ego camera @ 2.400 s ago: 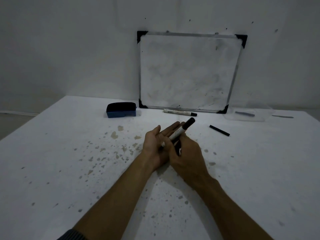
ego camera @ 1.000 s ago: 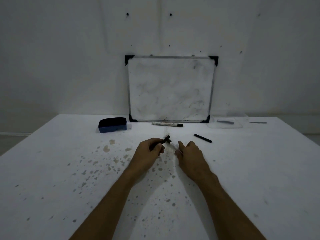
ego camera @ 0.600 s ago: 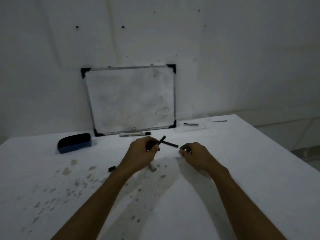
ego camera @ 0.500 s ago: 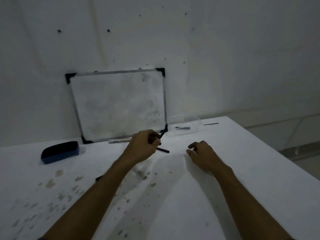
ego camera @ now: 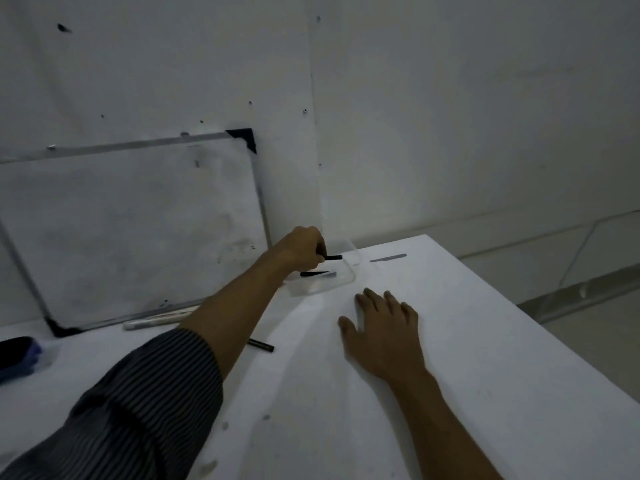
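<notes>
**Left hand holds stick above tray**

Head view. The left hand (ego camera: pixel 301 252) is stretched far forward with its fingers curled, pinching a short black stick (ego camera: pixel 333 258) by its left end. The free end juts right from the fingertips. The stick's long axis is roughly level and runs left to right, along the wall.

The clear tray (ego camera: pixel 325 288) sits on the table (ego camera: pixel 485 341) by the wall, just right of the whiteboard (ego camera: pixel 131 230). It lies right under the held stick, with its rim not touching it. A second stick (ego camera: pixel 313 273) lies inside the tray on much the same line. My judgement is that the release is a short drop straight down with no turn needed, and that the left hand is the one placed for it.

The right hand (ego camera: pixel 384 327) lies palm down on the table with its fingers straight, holding nothing. It is near the tray's front but apart from it.

Elsewhere:
- A third stick (ego camera: pixel 261 345) lies beside the left forearm.
- A marker (ego camera: pixel 156 320) lies at the whiteboard's foot.
- An eraser (ego camera: pixel 15 355) is at the far left.
</notes>
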`<state>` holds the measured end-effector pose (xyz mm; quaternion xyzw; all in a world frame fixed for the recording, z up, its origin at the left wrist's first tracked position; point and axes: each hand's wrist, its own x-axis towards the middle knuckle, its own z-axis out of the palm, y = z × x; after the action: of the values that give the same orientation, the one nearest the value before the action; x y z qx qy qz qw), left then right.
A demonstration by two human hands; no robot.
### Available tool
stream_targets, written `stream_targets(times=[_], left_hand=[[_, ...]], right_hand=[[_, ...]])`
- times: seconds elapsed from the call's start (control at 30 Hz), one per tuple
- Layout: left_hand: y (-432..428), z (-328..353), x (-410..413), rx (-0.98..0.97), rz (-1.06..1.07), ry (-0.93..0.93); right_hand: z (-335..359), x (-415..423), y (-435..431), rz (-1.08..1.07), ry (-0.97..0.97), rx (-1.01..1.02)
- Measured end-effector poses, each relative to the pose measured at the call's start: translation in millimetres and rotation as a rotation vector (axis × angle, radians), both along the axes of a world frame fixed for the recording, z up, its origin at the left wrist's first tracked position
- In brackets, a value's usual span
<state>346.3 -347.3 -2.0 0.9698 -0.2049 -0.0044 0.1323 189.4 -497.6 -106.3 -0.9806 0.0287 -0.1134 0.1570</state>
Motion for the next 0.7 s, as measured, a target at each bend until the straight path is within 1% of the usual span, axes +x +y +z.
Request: stream_targets(times=[0.17,0.3,0.4,0.5,0.57,0.63,0.7], left_hand=[[-2,-24,16,0.113,0.059,-0.009],[2,-23,17,0.087,0.068,0.026],[3,-3,6,0.035,0.033,0.006],[8,24,-28,-0.035,-0.012,-0.039],[21,35,-67,-0.082,-0.063,-0.08],[41,34,-116,-0.131,-0.103,-0.116],[67,23,-163,-0.165,-0.131,-0.12]], right_hand=[[-3,2,-1,0.012,0.001,0.018],[-4,3,-2,0.012,-0.004,0.035],[-1,1,-3,0.019,0.008,0.059],[5,-1,-4,0.034,0.026,0.092],[12,-5,-3,0.038,0.044,0.093],[16,-15,3,0.04,0.055,0.104],[17,-30,14,0.035,0.058,0.168]])
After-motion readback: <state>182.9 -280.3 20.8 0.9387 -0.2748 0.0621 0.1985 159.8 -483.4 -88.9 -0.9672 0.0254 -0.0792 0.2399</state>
